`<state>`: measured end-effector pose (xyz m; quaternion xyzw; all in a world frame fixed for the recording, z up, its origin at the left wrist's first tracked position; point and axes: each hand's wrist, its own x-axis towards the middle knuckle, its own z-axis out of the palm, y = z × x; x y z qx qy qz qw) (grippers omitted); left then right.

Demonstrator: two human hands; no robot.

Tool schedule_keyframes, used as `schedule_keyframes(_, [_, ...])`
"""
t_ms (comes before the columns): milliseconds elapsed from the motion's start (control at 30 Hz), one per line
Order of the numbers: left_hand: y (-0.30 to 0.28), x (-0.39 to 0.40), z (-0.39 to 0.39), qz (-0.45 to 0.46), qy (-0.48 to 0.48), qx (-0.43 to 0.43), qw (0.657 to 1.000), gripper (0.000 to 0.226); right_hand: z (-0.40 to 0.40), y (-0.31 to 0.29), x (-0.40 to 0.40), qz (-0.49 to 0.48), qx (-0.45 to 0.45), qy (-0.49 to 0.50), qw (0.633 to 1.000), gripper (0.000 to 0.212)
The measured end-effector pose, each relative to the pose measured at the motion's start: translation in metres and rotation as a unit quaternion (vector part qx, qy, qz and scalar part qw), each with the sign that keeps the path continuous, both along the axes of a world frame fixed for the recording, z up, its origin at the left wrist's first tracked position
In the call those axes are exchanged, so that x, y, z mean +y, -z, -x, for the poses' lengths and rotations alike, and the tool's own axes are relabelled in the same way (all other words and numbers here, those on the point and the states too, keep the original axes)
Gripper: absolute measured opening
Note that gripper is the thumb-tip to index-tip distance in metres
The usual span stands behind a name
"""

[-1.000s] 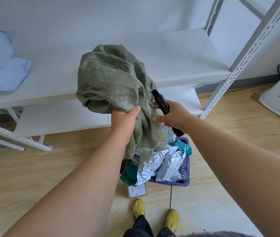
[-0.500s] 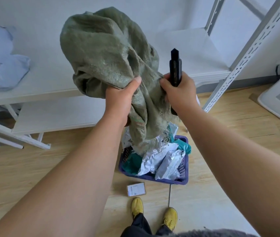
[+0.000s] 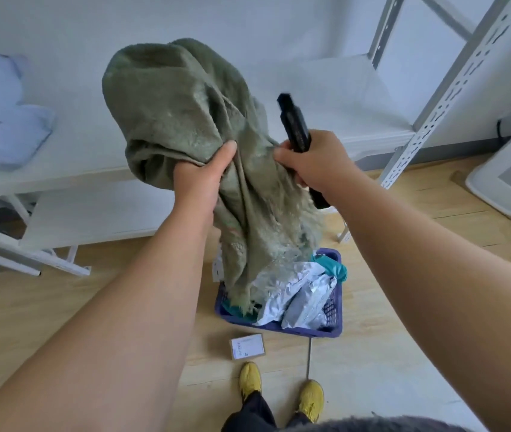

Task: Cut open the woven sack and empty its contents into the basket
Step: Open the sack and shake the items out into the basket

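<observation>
Both hands were up front gripping the woven sack (image 3: 185, 120), inverted over the basket (image 3: 330, 328). L hand (image 3: 199, 176) had fingers clenched into a bunch of fabric mid-sack, thumb on top. R hand (image 3: 316, 160) pinched sack's right edge w/ thumb + also wrapped round a black cutter (image 3: 294, 126), tip pointing up and away. Sack's long axis ran roughly vertical: closed end bulged above the hands, frayed cut mouth hung below, right at the basket rim. Silver + teal packets (image 3: 294, 291) already in basket. Small box (image 3: 247, 346) lay on floor just beside basket, near side. Judged: emptying nearly done; next shake needs mouth kept directly above basket. L hand seemed to carry most of the sack.
</observation>
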<state>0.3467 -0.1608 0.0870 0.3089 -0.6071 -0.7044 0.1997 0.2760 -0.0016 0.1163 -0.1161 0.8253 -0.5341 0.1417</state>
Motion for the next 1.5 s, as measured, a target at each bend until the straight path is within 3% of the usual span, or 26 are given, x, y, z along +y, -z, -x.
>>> schedule_keyframes(67, [0.003,0.0,0.0,0.001,0.006,-0.008,1.0,0.048,0.003,0.0,0.0,-0.027,0.009,0.024,0.999,0.015])
schedule_keyframes(167, [0.005,-0.001,0.001,-0.013,0.003,0.009,1.0,0.06,0.005,-0.003,-0.005,0.045,0.021,0.015,0.999,0.016])
schedule_keyframes(267, [0.007,0.0,0.001,-0.016,0.017,-0.001,1.0,0.06,0.009,-0.004,-0.003,-0.029,0.068,0.049,0.996,0.01])
schedule_keyframes(367, [0.008,-0.002,0.003,-0.012,0.019,0.006,1.0,0.077,0.011,-0.007,-0.003,0.069,0.06,0.083,0.992,0.013])
schedule_keyframes(433, [0.008,-0.001,0.003,-0.027,0.02,-0.012,0.999,0.082,0.012,-0.007,-0.005,0.052,0.082,0.082,0.992,0.012])
schedule_keyframes(467, [0.008,0.002,0.001,-0.039,0.034,-0.027,0.998,0.084,0.014,-0.007,-0.005,0.012,0.094,0.087,0.992,0.011])
schedule_keyframes(533, [0.008,0.011,-0.004,-0.04,0.103,-0.058,0.992,0.092,0.018,-0.009,-0.003,0.021,0.094,0.117,0.989,0.015])
schedule_keyframes(633, [0.017,0.034,-0.008,0.038,0.228,-0.098,0.968,0.07,0.016,-0.018,-0.009,0.081,0.076,0.065,0.992,0.016])
schedule_keyframes(733, [0.023,0.048,-0.003,0.076,0.107,-0.111,0.985,0.035,0.009,-0.018,-0.013,0.102,0.035,-0.014,0.994,0.009])
schedule_keyframes(833, [0.022,0.037,0.005,0.068,0.014,-0.114,0.991,0.039,0.014,-0.008,-0.001,0.117,0.017,0.007,0.993,0.016])
schedule_keyframes(967, [0.014,0.023,0.011,0.063,0.035,-0.109,0.991,0.055,0.019,0.012,0.022,0.047,-0.025,-0.021,0.998,0.026])
schedule_keyframes(1033, [0.007,0.021,0.016,0.049,0.044,-0.111,0.992,0.045,0.014,0.021,0.024,-0.012,-0.043,-0.043,0.998,0.019])
schedule_keyframes(1133, [-0.004,0.02,0.021,0.01,0.064,-0.092,0.994,0.03,0.011,0.02,0.02,-0.02,-0.064,-0.056,0.996,0.025])
schedule_keyframes(1233, [-0.007,0.018,0.018,-0.03,0.064,-0.087,0.994,0.022,0.013,0.013,0.016,-0.039,-0.006,-0.029,0.999,0.025])
schedule_keyframes(1333, [-0.008,0.017,0.015,-0.08,0.041,-0.073,0.993,0.035,0.013,0.013,0.009,0.005,0.041,0.024,0.999,0.029])
schedule_keyframes(1433, [-0.003,0.017,0.012,-0.065,0.03,-0.104,0.992,0.047,0.011,0.019,0.005,-0.051,0.034,0.02,0.998,0.027])
schedule_keyframes(1500, [-0.005,0.015,0.008,-0.083,0.022,-0.088,0.992,0.065,0.01,0.017,0.003,-0.018,0.038,0.048,0.998,0.024])
